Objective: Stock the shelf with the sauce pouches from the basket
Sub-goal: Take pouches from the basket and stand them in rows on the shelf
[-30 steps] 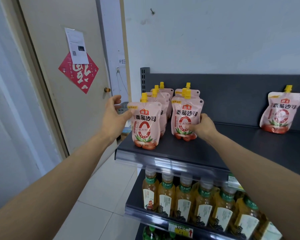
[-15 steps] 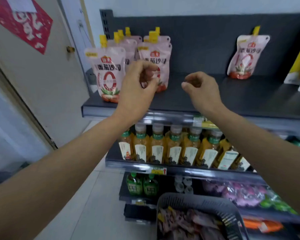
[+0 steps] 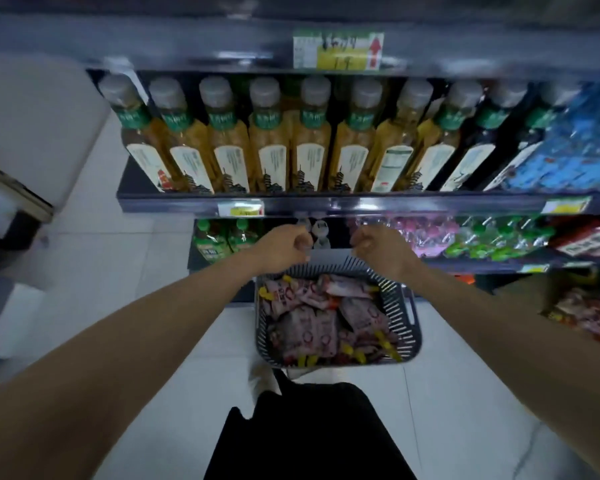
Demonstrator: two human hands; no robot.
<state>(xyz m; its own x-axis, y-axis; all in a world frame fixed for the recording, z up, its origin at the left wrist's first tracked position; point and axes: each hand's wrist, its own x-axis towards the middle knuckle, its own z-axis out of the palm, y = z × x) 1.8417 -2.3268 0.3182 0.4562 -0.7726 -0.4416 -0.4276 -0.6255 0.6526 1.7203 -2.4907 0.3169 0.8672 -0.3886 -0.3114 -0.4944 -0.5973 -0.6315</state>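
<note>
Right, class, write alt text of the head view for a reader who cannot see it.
The person's left hand and right hand, both curled and empty, hover over a dark basket of pink sauce pouches; amber bottles line the shelf above.

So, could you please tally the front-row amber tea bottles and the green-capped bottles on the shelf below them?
Amber tea bottles: 8
Green-capped bottles: 2
Total: 10

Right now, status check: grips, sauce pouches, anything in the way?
Left grip and right grip curled, empty, above basket. Sauce pouches piled in basket on floor. Nothing between grips and pouches.
</note>
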